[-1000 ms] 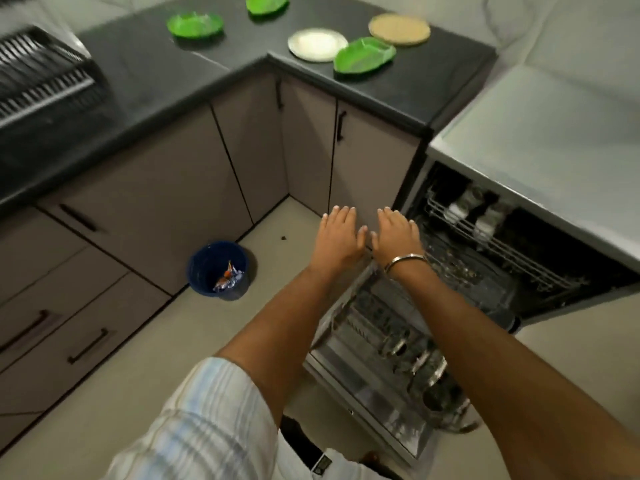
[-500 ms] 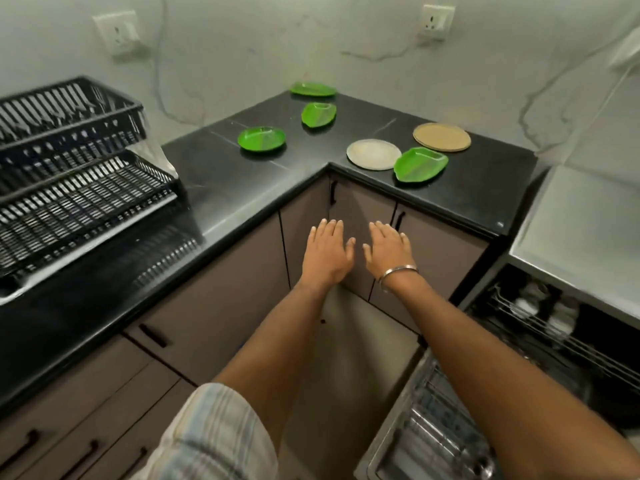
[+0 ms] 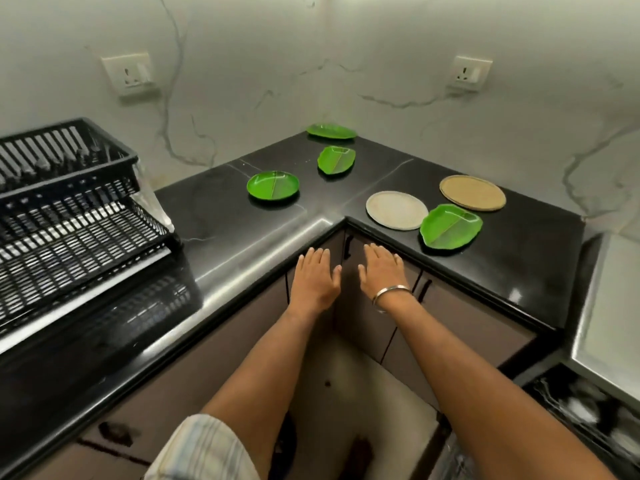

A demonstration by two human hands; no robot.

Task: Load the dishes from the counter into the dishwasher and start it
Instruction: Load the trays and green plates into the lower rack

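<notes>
Several dishes lie on the black L-shaped counter (image 3: 519, 258): a round green plate (image 3: 273, 186), a leaf-shaped green dish (image 3: 336, 160), another green dish (image 3: 331, 130) in the far corner, a white round plate (image 3: 397, 209), a tan round plate (image 3: 472, 192) and a leaf-shaped green dish (image 3: 451, 225) nearest the edge. My left hand (image 3: 314, 278) and my right hand (image 3: 382, 270), with a metal bangle on the wrist, hover flat, palms down and empty, just below the counter's inner corner. The open dishwasher (image 3: 588, 420) shows at the lower right.
A black two-tier dish rack (image 3: 69, 216) stands on the counter at the left. Brown cabinet doors (image 3: 367, 317) run under the counter. Two wall sockets (image 3: 129, 73) sit on the marble wall. The dishwasher's grey top (image 3: 616, 306) is at the right edge.
The view has lifted from the dishwasher and floor up to the counter corner. Both hands rose with it and stayed flat, empty and side by side.
</notes>
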